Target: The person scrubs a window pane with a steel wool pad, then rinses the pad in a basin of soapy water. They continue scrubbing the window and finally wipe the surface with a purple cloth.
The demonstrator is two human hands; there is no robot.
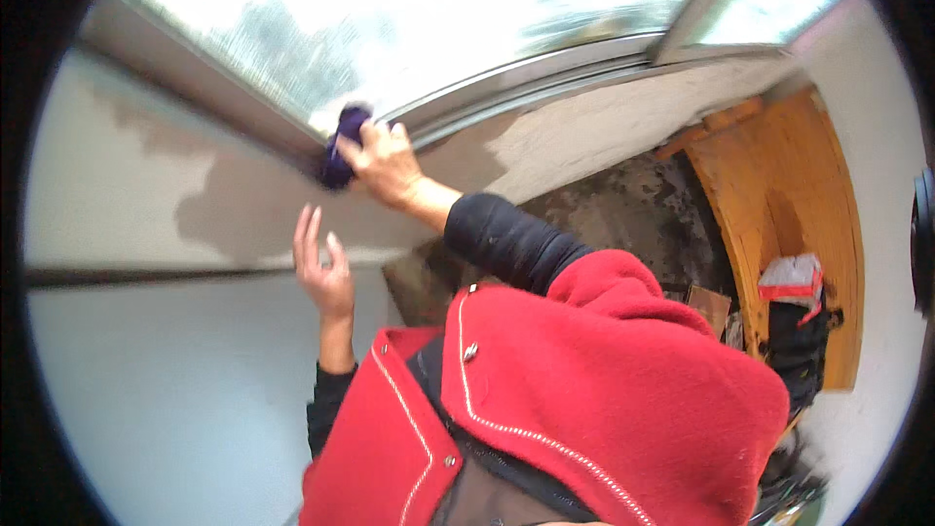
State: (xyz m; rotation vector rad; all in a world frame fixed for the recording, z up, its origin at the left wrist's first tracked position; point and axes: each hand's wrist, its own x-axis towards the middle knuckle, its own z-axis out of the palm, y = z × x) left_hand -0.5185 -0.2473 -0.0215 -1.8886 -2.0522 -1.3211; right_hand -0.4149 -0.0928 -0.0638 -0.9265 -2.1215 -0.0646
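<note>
With its fingers bent over a dark purple cloth [340, 161], my right hand [387, 164] presses at the lower corner of a window's metal frame [212, 80]. The window glass [438, 22] above is streaked and smeared, with bright light behind it. My left hand [323, 270] is raised below and to the left of the cloth, fingers apart, holding nothing, near the pale wall under the frame. The part of the cloth beneath my right hand is hidden.
A wooden board or panel [796, 197] stands at the right beside the white wall [876, 234]. A red and white package [792, 279] rests above a black bag [795, 343] there. The floor [621, 212] is dark and stained. Loose items lie at the lower right.
</note>
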